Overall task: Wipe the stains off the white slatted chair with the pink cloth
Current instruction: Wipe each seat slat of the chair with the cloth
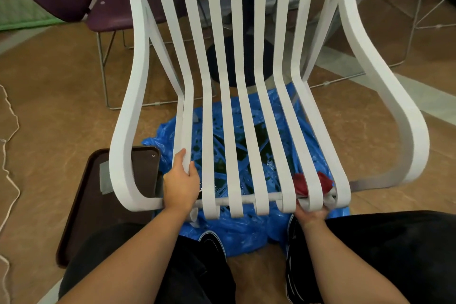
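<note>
The left hand (pixel 181 185) grips a slat of the stiff white slatted chair (pixel 138 81), a firm steadying hold; the right hand (pixel 312 215) reaches under the front slats by the soft, bunched pink cloth (pixel 301 184); its fingers are hidden, so its grip cannot be told.

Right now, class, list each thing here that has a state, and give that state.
Chair: upright over the sheet, no stains showing on top.
Cloth: bunched under the seat slats, front right.
Left hand: grips the leftmost seat slat.
Right hand: under the seat's front edge by the cloth, fingers hidden.
Sheet: crumpled on the floor, dark puddles on it.
Tray: flat on the floor.
</note>
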`<state>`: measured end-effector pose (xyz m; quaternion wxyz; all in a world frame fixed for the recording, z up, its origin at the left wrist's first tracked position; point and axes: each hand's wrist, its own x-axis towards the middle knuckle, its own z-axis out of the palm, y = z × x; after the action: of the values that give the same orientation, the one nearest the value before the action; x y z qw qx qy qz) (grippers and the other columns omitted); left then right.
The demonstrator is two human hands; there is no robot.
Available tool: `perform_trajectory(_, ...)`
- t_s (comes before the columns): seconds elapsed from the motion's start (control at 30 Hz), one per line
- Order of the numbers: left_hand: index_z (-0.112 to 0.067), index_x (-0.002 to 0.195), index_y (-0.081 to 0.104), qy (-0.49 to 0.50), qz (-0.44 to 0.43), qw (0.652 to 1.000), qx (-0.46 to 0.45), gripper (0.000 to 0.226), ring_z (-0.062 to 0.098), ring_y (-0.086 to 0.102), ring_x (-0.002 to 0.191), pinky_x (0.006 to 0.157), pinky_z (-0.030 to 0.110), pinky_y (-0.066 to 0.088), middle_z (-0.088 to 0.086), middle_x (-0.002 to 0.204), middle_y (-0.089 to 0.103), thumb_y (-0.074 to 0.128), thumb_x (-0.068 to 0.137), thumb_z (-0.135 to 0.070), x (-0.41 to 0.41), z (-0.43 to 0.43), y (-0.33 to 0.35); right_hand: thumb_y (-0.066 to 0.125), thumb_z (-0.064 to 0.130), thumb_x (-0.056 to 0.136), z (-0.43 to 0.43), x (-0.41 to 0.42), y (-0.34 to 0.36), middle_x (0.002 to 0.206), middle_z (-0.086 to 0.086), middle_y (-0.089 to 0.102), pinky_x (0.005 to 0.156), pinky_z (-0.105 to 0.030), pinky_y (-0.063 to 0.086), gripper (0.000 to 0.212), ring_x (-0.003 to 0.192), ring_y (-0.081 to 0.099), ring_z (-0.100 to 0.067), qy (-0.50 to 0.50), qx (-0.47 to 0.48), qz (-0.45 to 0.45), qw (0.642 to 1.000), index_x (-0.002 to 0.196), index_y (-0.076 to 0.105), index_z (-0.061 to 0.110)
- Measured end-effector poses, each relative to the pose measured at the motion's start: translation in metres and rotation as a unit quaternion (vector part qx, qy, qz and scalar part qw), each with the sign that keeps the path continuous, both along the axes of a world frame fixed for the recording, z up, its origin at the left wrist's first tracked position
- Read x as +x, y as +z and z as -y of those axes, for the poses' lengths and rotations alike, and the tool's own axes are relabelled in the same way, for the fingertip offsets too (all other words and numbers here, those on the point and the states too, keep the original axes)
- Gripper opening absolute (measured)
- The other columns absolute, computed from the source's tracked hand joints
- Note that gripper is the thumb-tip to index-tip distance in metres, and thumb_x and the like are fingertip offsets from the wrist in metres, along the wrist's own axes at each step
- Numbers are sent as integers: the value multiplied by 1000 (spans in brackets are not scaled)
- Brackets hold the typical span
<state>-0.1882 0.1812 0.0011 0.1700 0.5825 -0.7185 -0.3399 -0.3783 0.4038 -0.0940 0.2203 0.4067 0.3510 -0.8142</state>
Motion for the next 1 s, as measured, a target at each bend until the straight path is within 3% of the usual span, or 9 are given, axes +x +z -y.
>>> perform_trajectory(0.03,-32,148,43,1,2,1000,-2,45,6,54,65,60,25,39,-3,77,58,50,103,-32,1,-1,0,55,50,78,1,2,-9,64,6,71,85,-28,53,43,84,62,-13,34,-25,-7,999,116,60,29)
perform_trajectory(0.1,-33,148,43,2,4,1000,-1,45,8,56,65,60,25,40,-2,77,60,50,103,-32,0,0,-2,79,44,79,14,13,-28,50,25,59,57,-5,22,67,71,61,6,180,-33,21,983,140,54,34)
perform_trajectory(0.13,-33,148,43,3,2,1000,0,45,12,59,64,56,25,40,0,76,61,51,103,-32,0,0,-2,87,38,75,19,19,-31,50,41,52,85,0,2,68,67,60,11,225,-17,47,973,134,58,52)
perform_trajectory(0.2,-33,147,43,4,1,1000,-3,46,18,63,63,54,27,45,3,74,64,51,102,-32,0,1,-5,60,18,99,26,30,-35,51,19,64,78,-23,52,43,66,62,-5,179,-20,44,983,73,78,48)
perform_trajectory(0.27,-33,147,44,5,5,1000,-7,45,19,64,62,58,31,50,4,73,65,52,102,-32,0,2,-7,39,32,106,36,34,-26,75,-4,72,68,-42,59,43,80,62,-23,158,55,81,983,84,75,23)
perform_trajectory(0.6,-39,146,42,13,25,999,-18,44,20,64,63,60,37,56,4,73,66,50,102,-37,0,4,-11,48,17,105,92,88,-23,70,22,71,65,-14,57,19,70,69,4,198,-157,146,956,109,64,28)
perform_trajectory(0.73,-41,145,40,15,22,1000,-12,45,19,65,67,65,37,58,3,78,67,50,102,-39,0,4,-12,50,39,99,108,122,-13,79,-9,72,63,-48,62,35,70,70,-31,226,-69,168,957,88,73,15)
perform_trajectory(0.9,-41,144,41,13,20,1000,-18,44,22,67,72,72,41,60,4,81,68,50,101,-39,0,7,-14,52,37,95,143,168,-11,81,-15,65,86,-46,55,28,76,62,-34,224,-84,249,939,99,64,12)
perform_trajectory(1.0,-40,144,41,10,24,999,-30,44,24,68,74,73,41,60,6,83,69,50,101,-39,2,8,-17,52,40,86,153,190,-1,67,-18,60,71,-42,44,36,70,54,-34,246,-133,244,929,78,61,6)
